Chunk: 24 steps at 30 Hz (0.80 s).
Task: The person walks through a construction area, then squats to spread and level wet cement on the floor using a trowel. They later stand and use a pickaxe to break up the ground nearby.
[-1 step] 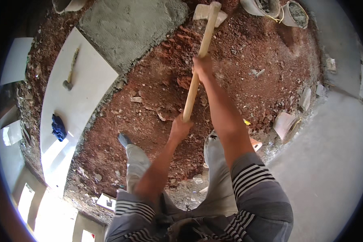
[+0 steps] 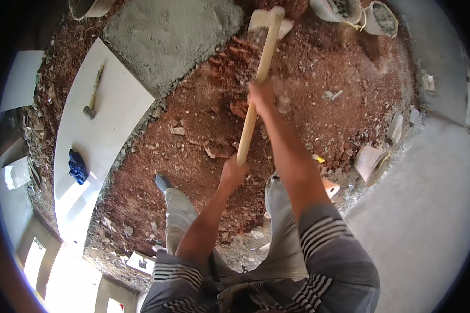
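Observation:
A hoe [image 2: 249, 133] with a pale wooden handle slants away from me across the reddish soil. Near the lower end of that handle, my left hand [image 2: 234, 173] is wrapped round the wood. Farther up, my right hand [image 2: 261, 95] grips it too, slightly blurred. The broad hoe head, dusted with soil, is at the far end, over the soil beside a patch of wet grey mortar [image 2: 164, 44]. Whether its edge touches the ground I cannot tell. Loosened reddish soil [image 2: 297, 112] spreads below and around the handle.
On the left, a large white tile [image 2: 115, 99] carries a mallet [image 2: 90, 111] and a crumpled blue cloth [image 2: 77, 167]. Two buckets [image 2: 368, 23] holding grey material stand far right; another bucket [image 2: 91, 8] is far left. A tipped container [image 2: 368, 161] lies near the smooth grey floor [image 2: 412, 229].
Both hands and the hoe have shifted slightly toward me. The grip is the same.

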Available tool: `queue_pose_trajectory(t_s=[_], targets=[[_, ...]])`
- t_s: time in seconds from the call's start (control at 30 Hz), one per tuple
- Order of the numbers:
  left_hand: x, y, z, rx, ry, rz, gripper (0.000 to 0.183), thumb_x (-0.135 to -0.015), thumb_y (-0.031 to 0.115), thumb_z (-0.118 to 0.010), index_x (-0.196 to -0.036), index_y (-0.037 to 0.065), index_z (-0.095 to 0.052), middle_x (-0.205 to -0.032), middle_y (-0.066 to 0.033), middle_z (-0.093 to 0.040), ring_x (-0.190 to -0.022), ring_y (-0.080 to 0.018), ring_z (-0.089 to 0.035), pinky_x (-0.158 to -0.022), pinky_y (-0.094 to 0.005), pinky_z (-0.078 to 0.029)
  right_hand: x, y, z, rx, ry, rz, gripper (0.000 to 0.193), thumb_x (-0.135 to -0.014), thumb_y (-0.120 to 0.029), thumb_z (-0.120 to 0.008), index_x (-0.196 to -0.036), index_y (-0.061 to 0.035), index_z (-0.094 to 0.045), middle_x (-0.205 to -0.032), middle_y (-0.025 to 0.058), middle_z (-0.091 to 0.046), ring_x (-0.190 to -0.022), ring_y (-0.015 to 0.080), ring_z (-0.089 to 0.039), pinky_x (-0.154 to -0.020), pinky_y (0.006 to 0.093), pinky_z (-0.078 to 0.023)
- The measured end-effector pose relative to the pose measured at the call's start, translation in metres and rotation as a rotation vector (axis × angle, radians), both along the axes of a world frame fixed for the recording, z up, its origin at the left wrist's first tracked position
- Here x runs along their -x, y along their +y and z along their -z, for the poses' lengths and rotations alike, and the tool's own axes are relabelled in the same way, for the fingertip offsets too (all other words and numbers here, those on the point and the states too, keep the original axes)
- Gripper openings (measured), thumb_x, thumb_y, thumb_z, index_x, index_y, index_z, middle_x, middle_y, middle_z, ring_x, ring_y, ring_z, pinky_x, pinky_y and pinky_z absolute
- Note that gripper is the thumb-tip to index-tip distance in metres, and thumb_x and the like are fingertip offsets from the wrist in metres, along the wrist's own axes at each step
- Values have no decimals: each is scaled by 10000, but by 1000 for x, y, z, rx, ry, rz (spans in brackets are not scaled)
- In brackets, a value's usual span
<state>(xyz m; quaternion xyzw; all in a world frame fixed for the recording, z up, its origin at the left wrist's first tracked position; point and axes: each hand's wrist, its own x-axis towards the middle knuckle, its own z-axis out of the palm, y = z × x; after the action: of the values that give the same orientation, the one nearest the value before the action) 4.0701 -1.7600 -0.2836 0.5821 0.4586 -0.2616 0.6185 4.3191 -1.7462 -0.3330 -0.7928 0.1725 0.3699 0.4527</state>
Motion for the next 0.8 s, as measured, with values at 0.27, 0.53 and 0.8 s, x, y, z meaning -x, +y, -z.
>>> queue_pose_trajectory(t_s=[0.27,0.53,0.8], targets=[[44,-15,-48,-135,59,134,319,-795,151,-659,-1060,-26,-638,-783,-242,-673,-706,-350,-692,-635,-450,-546,53,-33,-51,-153,-53,157,402,-922,-59,-591,-1240,-17,-349,-813,111,-516,-510,164,-536,-407,316,-477],[-16,-11,-3,-36,-37,-81,355,-807,206,-666,-1060,-36,-611,-853,-258,-676,-774,-349,-695,-694,-458,-536,-22,2,9,30,-25,-61,341,-899,-73,-613,-1166,48,-439,-756,102,-543,-510,165,-561,-432,325,-512],[28,-23,-57,-147,20,274,459,-784,180,-688,-1176,-40,-600,-867,-268,-681,-794,-406,-696,-692,-476,-560,31,-39,-74,-194,-1,127,464,-929,-81,-604,-1323,-13,-368,-852,124,-557,-527,167,-551,-434,332,-515]])
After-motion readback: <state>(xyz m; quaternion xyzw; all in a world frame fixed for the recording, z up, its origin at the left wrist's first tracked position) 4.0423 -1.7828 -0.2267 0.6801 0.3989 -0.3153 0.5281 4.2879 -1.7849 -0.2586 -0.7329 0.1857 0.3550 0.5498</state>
